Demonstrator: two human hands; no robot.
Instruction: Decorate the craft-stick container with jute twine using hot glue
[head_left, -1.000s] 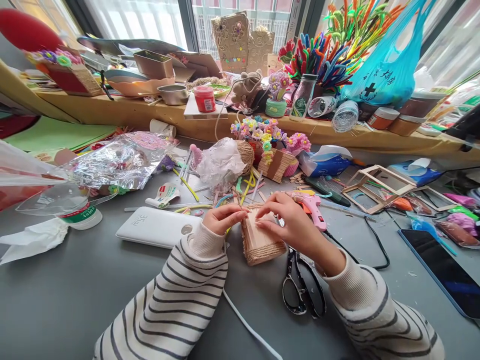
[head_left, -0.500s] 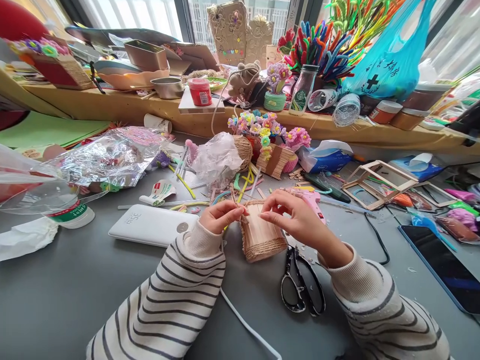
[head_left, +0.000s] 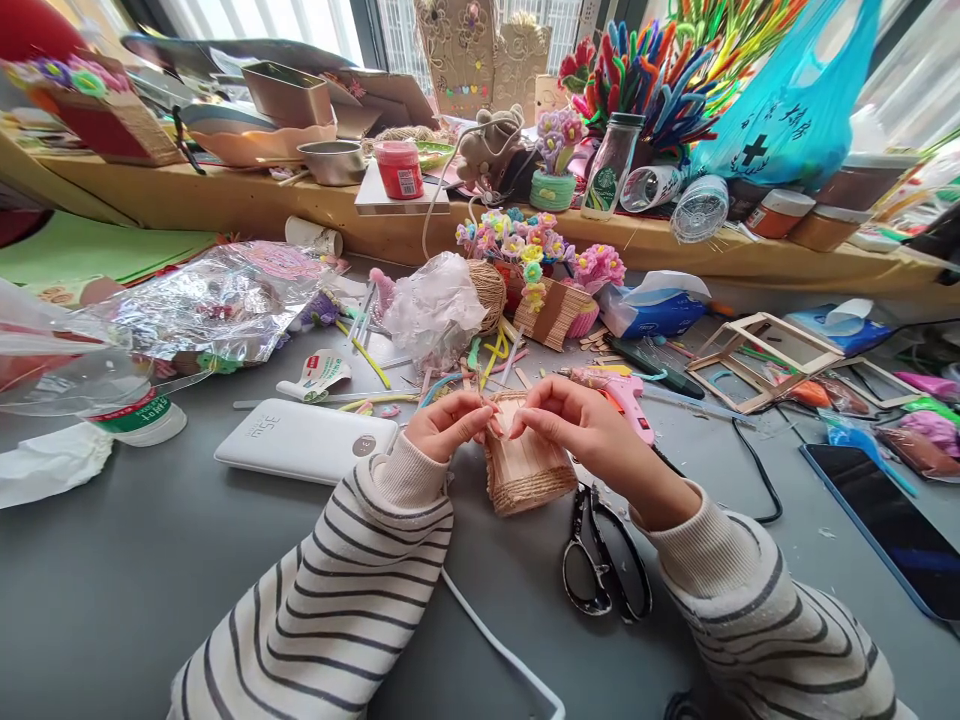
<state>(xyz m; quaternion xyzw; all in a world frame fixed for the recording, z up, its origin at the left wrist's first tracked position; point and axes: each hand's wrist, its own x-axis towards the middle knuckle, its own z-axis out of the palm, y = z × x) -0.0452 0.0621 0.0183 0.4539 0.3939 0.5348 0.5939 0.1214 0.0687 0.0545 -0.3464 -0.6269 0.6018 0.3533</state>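
Observation:
A small holder of pale wooden sticks (head_left: 525, 455), trimmed with twine along its base and edge, stands on the grey table between my hands. My left hand (head_left: 450, 422) is closed in a pinch at its upper left, where a thin brown strand of twine shows by the fingertips. Just across, my right hand (head_left: 566, 418) also pinches thumb against finger in front of the holder's top; whatever it grips is too small to make out. The fingertips of both hands are close together. Black-handled scissors (head_left: 606, 560) lie right of the holder, blades partly hidden.
A white power bank (head_left: 300, 440) lies left of my hands, and a white cable (head_left: 502, 640) runs in front. Behind are a pink glue gun (head_left: 634, 400), a twine ball (head_left: 489, 295) and crafted flowers (head_left: 532, 260). A phone (head_left: 892, 530) rests at right.
My right hand has moved left and its fingers have closed into a pinch, near my left fingertips. My left hand has shifted slightly right. The holder stays about where it was.

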